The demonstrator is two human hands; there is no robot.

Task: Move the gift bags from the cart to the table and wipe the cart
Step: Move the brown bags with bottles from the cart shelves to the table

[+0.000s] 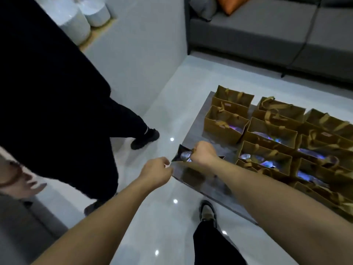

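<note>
floor [162, 104]: pale, glossy, spotted with light reflections | sofa [267, 29]: grey, far side | cushion [232, 3]: orange, on sofa

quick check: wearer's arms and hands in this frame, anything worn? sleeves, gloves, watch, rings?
Both forearms are bare as far as the frame shows: no sleeves in view, no gloves. The left hand and right hand show no watch, band or ring that I can make out, though the frame is motion-blurred, so small jewellery could be missed. No markings visible on either arm.
</note>
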